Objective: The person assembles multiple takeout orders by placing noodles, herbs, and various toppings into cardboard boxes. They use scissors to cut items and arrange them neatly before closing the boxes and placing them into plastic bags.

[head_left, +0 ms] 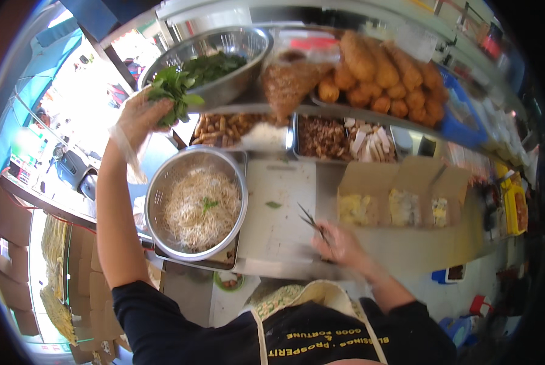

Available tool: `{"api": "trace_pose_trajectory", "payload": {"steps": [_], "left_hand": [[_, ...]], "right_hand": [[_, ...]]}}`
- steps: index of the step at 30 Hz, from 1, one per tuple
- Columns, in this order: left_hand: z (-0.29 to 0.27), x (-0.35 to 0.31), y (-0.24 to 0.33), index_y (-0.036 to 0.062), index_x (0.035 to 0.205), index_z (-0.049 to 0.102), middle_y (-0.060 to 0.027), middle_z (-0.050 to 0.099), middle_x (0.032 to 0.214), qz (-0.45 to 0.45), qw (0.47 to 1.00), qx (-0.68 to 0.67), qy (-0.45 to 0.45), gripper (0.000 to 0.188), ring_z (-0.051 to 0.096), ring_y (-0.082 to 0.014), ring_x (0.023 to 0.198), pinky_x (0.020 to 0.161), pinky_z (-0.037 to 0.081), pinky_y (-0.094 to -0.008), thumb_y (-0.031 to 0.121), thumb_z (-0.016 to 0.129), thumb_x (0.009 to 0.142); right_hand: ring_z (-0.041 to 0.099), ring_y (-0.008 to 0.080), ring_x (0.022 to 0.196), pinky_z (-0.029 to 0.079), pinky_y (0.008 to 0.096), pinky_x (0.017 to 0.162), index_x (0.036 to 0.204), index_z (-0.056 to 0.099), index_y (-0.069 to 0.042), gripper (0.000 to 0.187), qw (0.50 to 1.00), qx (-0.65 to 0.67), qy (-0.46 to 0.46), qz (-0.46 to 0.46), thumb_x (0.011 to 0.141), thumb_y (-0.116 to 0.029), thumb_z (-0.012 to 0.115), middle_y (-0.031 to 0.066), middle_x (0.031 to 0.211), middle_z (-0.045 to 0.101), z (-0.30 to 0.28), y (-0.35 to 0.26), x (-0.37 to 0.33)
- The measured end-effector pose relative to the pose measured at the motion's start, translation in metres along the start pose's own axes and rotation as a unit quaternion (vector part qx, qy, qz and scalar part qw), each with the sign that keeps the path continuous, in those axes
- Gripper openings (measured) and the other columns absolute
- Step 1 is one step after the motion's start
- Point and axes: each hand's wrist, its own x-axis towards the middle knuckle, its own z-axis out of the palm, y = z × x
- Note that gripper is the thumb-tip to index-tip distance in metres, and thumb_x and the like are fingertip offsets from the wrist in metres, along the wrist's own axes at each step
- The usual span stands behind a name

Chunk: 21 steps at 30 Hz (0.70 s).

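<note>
My left hand, in a loose clear plastic glove, is closed on a bunch of green leaves beside the near rim of a big steel colander that holds more greens. In my right hand is a pair of dark scissors, its blades slightly apart over the white board. One loose leaf lies on that board. To its left stands a steel colander of bean sprouts with a green sprig on top. Several open cardboard boxes with pale yellow food sit right of the scissors.
Steel trays hold browned pieces, minced brown filling and pale strips. On the shelf above are a bag of brown food and a pile of fried rolls and balls. A yellow container stands far right.
</note>
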Motion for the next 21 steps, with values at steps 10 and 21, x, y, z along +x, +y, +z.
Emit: {"api": "trace_pose_trajectory", "payload": {"steps": [10,21], "left_hand": [[0.049,-0.128,-0.183,0.0042,0.122,0.061,-0.0095,0.068,0.109,-0.142,0.941,-0.304,0.034,0.038,0.066,-0.0189,0.091,0.07,0.057,-0.0333,0.018,0.073,0.088],[0.013,-0.142,-0.317,-0.0026,0.123,0.057,-0.0128,0.065,0.113,-0.231,0.899,-0.372,-0.016,0.036,0.063,-0.0217,0.102,0.089,0.057,-0.0374,0.011,0.066,0.091]], "right_hand": [[0.062,0.0397,0.098,0.048,0.0475,0.083,0.114,0.059,0.003,0.068,0.983,-0.086,-0.067,-0.148,0.089,-0.061,0.056,0.0237,0.105,0.065,0.137,-0.133,0.165],[0.063,0.0358,0.079,0.048,0.0462,0.072,0.093,0.062,0.001,0.063,0.963,-0.207,-0.166,-0.054,0.088,-0.062,0.058,0.0214,0.084,0.064,0.23,-0.136,0.218]]}}
